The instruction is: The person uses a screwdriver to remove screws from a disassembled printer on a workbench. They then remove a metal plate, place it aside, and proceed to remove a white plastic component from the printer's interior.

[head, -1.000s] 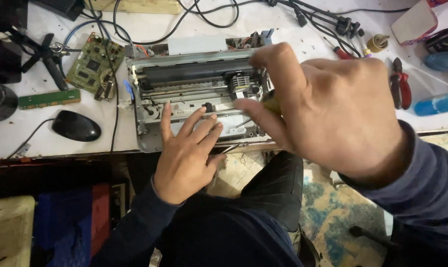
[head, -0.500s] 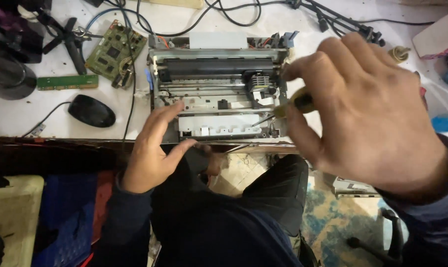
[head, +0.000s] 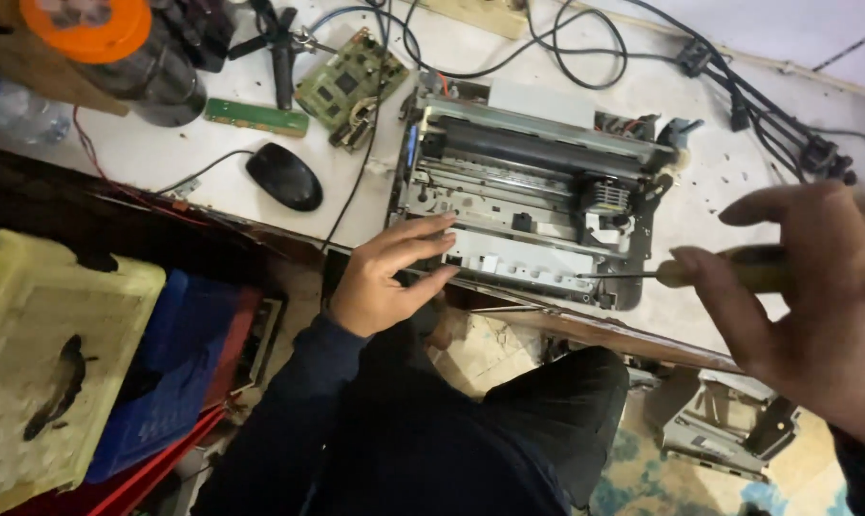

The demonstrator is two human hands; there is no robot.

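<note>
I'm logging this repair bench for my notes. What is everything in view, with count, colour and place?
opened printer chassis: one, grey metal, bench edge, centre
screwdriver: one, yellowish handle, tip at the chassis's front right
computer mouse: one, black, left of the chassis
circuit boards: two, green, behind the mouse
cables: several, black, along the back of the bench
crates: yellow, blue and red, on the floor at left
left hand: flat on the chassis's front left edge
right hand: holds the screwdriver handle
</note>
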